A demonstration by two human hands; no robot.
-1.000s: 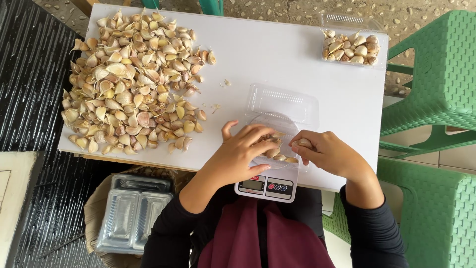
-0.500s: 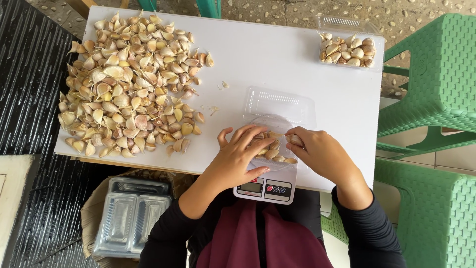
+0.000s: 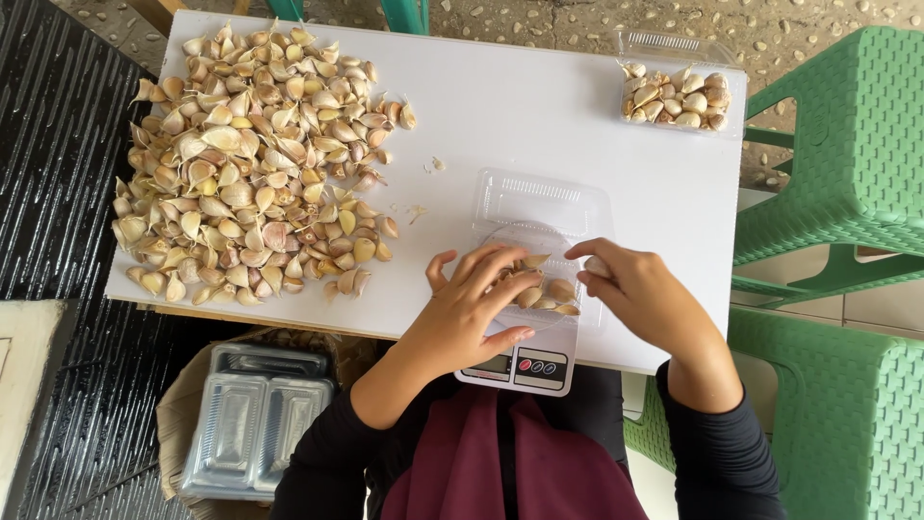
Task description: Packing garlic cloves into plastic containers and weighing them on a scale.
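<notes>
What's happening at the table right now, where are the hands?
A person sits at a white table with both hands over an open clear plastic container that sits on a small kitchen scale. The left hand rests its fingers on the garlic cloves inside it, and the right hand pinches one clove at the container's edge. A big pile of loose cloves lies to the left, and a filled container stands at the far right corner.

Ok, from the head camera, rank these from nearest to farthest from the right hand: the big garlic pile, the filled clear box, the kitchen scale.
1. Kitchen scale: directly below the right hand, at the table's near edge.
2. Filled clear box: far right corner of the table.
3. Big garlic pile: across the table on the left side.
</notes>
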